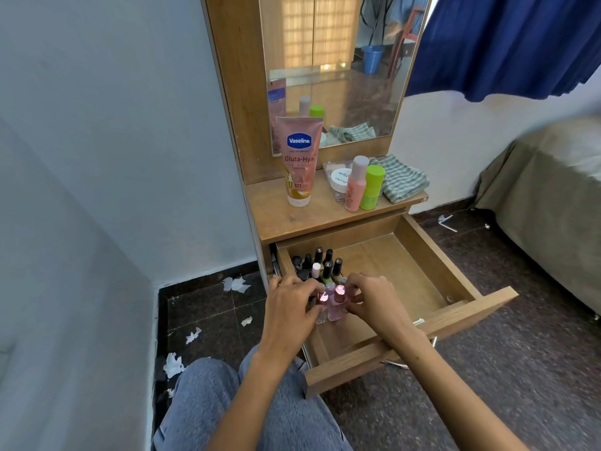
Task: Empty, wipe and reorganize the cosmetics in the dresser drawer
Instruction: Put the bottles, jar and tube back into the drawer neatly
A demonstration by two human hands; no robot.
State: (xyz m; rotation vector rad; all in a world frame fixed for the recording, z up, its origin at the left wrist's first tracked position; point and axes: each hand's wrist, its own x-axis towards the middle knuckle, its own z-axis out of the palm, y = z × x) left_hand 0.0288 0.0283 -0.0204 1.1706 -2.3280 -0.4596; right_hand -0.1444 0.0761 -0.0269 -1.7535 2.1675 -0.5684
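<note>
I have only one view, from the camera worn on the head, wide-angle, looking forward and down. It sits close above the open drawer (422, 268), whose front edge (406, 349) tilts across the lower middle. Past the drawer the worktop (276, 219) lies mid-frame, the mirror (338, 60) reaches the top edge, and the knees (201, 395) fill the bottom.

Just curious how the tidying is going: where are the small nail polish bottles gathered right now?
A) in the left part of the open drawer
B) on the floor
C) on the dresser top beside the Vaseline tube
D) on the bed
A: the nail polish bottles stand clustered along the left side of the open drawer, where both hands are working.
</note>
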